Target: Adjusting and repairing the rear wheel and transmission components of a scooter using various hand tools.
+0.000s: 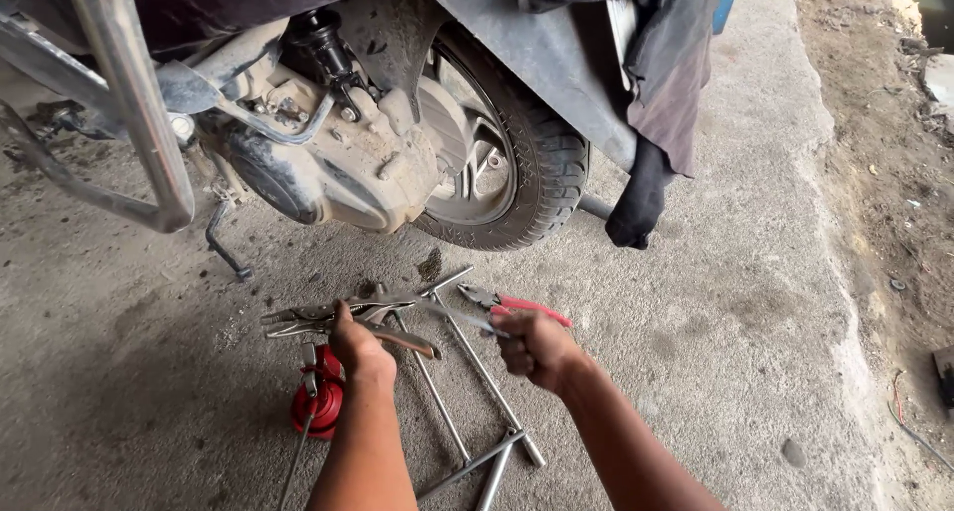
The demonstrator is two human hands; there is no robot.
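A scooter's rear end is being kept raised over the concrete floor (696,302), apparently on its stand, so the rear wheel (497,163) and the dusty engine casing (348,153) are being left open to reach from below. A dark cloth (666,84) is being left draped over the bodywork, hanging beside the tyre. On the floor below the wheel, a long steel cross wrench (477,412) is being left flat, close at hand. A red oil can (318,397) is being stood just beside the left forearm. Locking pliers (338,317) are being gripped by the left hand (358,350), which is closed round their handles, low over the floor. The right hand (537,347) is closed on a thin metal tool (462,319), and red-handled pliers (517,304) are being left lying just behind it. The hands are being held apart.
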